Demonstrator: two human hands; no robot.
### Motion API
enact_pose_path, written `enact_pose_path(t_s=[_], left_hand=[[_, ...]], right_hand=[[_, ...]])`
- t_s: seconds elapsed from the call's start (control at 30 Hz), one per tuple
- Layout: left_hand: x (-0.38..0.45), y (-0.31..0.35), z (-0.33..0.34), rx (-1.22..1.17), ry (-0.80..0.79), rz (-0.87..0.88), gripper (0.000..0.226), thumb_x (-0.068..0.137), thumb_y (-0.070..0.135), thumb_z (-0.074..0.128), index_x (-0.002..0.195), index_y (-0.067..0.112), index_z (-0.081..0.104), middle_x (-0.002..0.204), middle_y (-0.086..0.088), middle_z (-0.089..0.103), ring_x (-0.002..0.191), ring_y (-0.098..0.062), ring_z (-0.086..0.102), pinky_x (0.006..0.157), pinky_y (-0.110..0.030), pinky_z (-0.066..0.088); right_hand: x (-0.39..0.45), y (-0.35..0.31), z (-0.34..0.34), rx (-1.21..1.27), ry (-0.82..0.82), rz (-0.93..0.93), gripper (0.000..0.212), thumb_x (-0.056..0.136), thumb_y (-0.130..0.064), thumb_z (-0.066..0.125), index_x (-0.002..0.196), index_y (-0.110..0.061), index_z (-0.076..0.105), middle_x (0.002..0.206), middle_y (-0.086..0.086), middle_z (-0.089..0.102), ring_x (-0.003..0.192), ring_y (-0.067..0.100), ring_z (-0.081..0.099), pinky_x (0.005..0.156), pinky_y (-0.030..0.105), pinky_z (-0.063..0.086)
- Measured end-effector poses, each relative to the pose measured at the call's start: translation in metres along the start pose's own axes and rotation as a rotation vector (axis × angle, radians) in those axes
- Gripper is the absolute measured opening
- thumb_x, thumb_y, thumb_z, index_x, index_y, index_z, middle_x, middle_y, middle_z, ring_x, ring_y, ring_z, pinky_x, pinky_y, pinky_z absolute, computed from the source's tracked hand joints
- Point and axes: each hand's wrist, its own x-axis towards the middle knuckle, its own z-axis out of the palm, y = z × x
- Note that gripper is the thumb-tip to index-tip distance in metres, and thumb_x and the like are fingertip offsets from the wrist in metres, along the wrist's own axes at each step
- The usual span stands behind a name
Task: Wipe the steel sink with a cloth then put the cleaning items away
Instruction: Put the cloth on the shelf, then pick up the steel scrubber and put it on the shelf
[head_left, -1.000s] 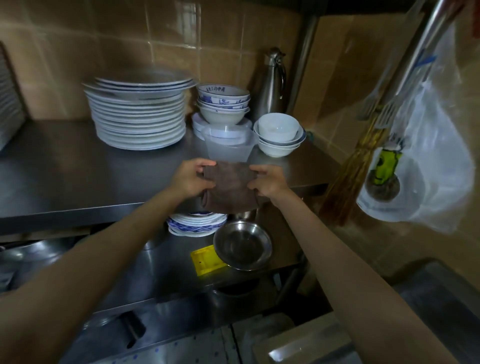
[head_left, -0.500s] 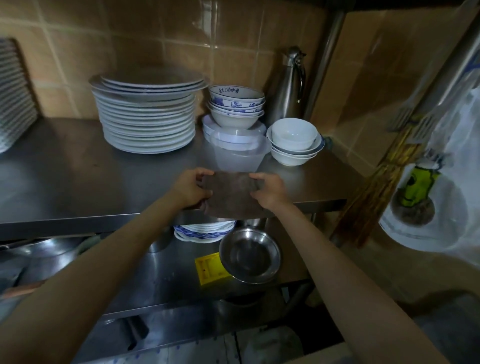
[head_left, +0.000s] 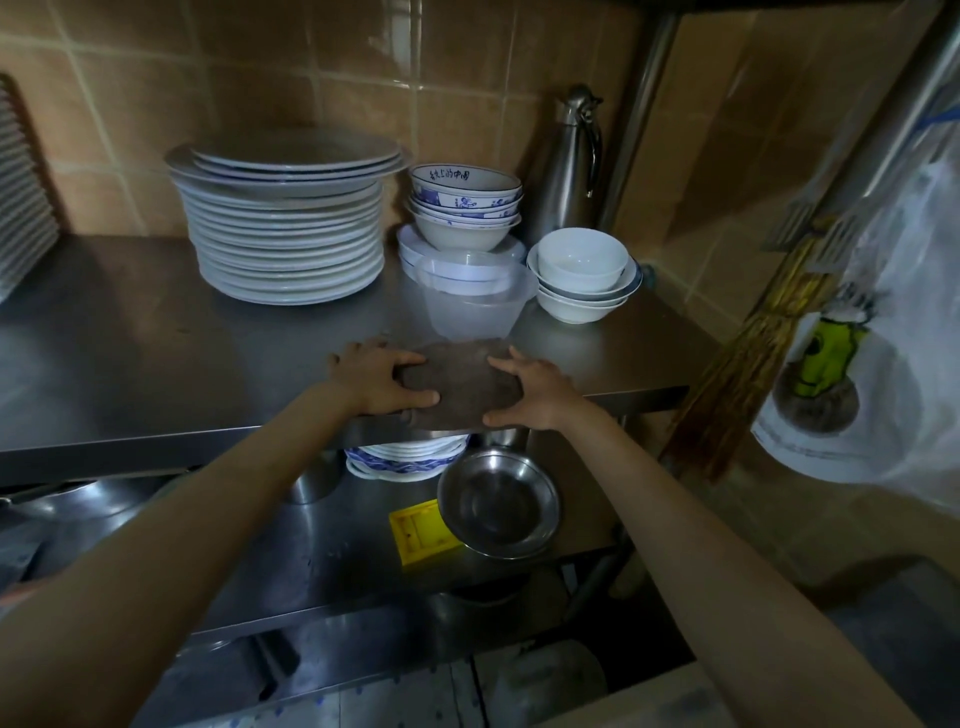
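Observation:
A folded brown cloth (head_left: 460, 382) lies flat at the front edge of the upper steel shelf (head_left: 156, 353), its near end hanging slightly over the lip. My left hand (head_left: 376, 379) rests on the cloth's left end, fingers spread and thumb stretched along the near side. My right hand (head_left: 535, 392) presses the right end the same way, with straight fingers. The cloth's middle shows between the two hands.
Behind the cloth stand a clear plastic container (head_left: 475, 306), stacked white plates (head_left: 285, 234), blue-patterned bowls (head_left: 465, 202), white bowls (head_left: 582, 275) and a steel jug (head_left: 569, 166). On the lower shelf are a steel bowl (head_left: 498, 506), a yellow item (head_left: 418, 532) and plates (head_left: 405, 457). At right hangs a plastic bag (head_left: 857, 364) beside a bamboo brush (head_left: 737, 374).
Both hands carried the cloth forward and down onto the shelf's front edge. It was held up in front of the shelf before and now lies flat under spread fingers.

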Motion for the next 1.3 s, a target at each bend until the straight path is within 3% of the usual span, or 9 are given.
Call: enact_pose_path(t_s=[0.13, 0.2, 0.37, 0.5, 0.63, 0.93, 1.0, 1.13, 1.3], left_hand=[[-0.005, 0.001, 0.000, -0.096, 0.073, 0.069, 0.097, 0.047, 0.088, 0.049, 0.135, 0.049, 0.040, 0.149, -0.012, 0.036, 0.140, -0.031, 0.026, 0.110, -0.052, 0.024], [-0.007, 0.004, -0.001, -0.157, 0.095, 0.092, 0.083, 0.059, 0.074, 0.066, 0.134, 0.044, 0.046, 0.145, -0.011, 0.040, 0.137, -0.030, 0.031, 0.110, -0.049, 0.026], [-0.010, 0.023, -0.001, -0.250, 0.116, 0.220, 0.067, 0.067, 0.046, 0.080, 0.128, 0.030, 0.057, 0.134, 0.000, 0.054, 0.125, -0.020, 0.048, 0.104, -0.033, 0.033], [-0.015, 0.047, 0.008, -0.277, 0.159, 0.293, 0.064, 0.058, 0.057, 0.074, 0.116, 0.032, 0.063, 0.122, 0.001, 0.063, 0.116, -0.021, 0.055, 0.103, -0.042, 0.039], [-0.024, 0.086, 0.025, -0.246, 0.209, 0.445, 0.051, 0.060, 0.048, 0.075, 0.106, 0.027, 0.069, 0.105, -0.001, 0.070, 0.103, -0.023, 0.062, 0.093, -0.034, 0.044], [-0.059, 0.181, 0.099, -0.195, -0.069, 0.776, 0.040, 0.071, 0.038, 0.077, 0.109, 0.028, 0.067, 0.116, -0.001, 0.064, 0.109, -0.022, 0.059, 0.094, -0.037, 0.047], [-0.074, 0.202, 0.118, -0.169, -0.134, 0.835, 0.040, 0.074, 0.037, 0.076, 0.111, 0.029, 0.065, 0.120, 0.002, 0.062, 0.112, -0.020, 0.057, 0.095, -0.036, 0.045], [-0.106, 0.236, 0.162, -0.069, -0.269, 0.966, 0.040, 0.076, 0.038, 0.074, 0.114, 0.030, 0.063, 0.121, 0.000, 0.059, 0.114, -0.023, 0.054, 0.094, -0.034, 0.043], [-0.146, 0.272, 0.213, -0.025, -0.433, 1.075, 0.041, 0.076, 0.036, 0.075, 0.114, 0.028, 0.063, 0.121, -0.001, 0.059, 0.113, -0.023, 0.054, 0.095, -0.035, 0.042]], right_hand=[[-0.010, 0.003, -0.001, 0.048, 0.070, 0.033, 0.095, 0.069, -0.047, 0.078, 0.147, -0.040, 0.025, 0.159, -0.004, 0.013, 0.145, 0.031, 0.011, 0.115, 0.055, 0.015], [-0.020, 0.006, -0.003, 0.065, 0.120, 0.068, 0.094, 0.069, -0.046, 0.078, 0.147, -0.037, 0.026, 0.158, -0.002, 0.019, 0.145, 0.031, 0.012, 0.115, 0.054, 0.017], [-0.050, 0.020, -0.002, 0.145, 0.246, 0.155, 0.091, 0.068, -0.044, 0.079, 0.145, -0.030, 0.033, 0.148, -0.001, 0.040, 0.138, 0.024, 0.033, 0.113, 0.041, 0.030], [-0.088, 0.028, -0.002, 0.225, 0.337, 0.243, 0.073, 0.078, -0.028, 0.075, 0.141, -0.020, 0.041, 0.136, 0.003, 0.053, 0.125, 0.020, 0.050, 0.103, 0.027, 0.038], [-0.138, 0.046, 0.010, 0.263, 0.353, 0.384, 0.073, 0.081, -0.028, 0.072, 0.144, -0.021, 0.036, 0.138, 0.003, 0.051, 0.128, 0.016, 0.048, 0.099, 0.025, 0.039], [-0.278, 0.088, 0.065, 0.389, 0.360, 0.786, 0.070, 0.081, -0.031, 0.072, 0.141, -0.015, 0.040, 0.131, -0.001, 0.053, 0.121, 0.018, 0.051, 0.102, 0.035, 0.045], [-0.310, 0.094, 0.080, 0.424, 0.378, 0.867, 0.069, 0.082, -0.027, 0.072, 0.142, -0.016, 0.040, 0.121, 0.000, 0.053, 0.111, 0.018, 0.053, 0.097, 0.034, 0.047], [-0.370, 0.099, 0.105, 0.376, 0.387, 0.994, 0.055, 0.085, -0.019, 0.068, 0.135, -0.013, 0.049, 0.130, 0.008, 0.057, 0.118, 0.025, 0.055, 0.093, 0.028, 0.042], [-0.434, 0.112, 0.145, 0.442, 0.412, 1.171, 0.068, 0.080, -0.025, 0.074, 0.140, -0.017, 0.044, 0.132, 0.009, 0.056, 0.117, 0.026, 0.056, 0.099, 0.033, 0.044]])
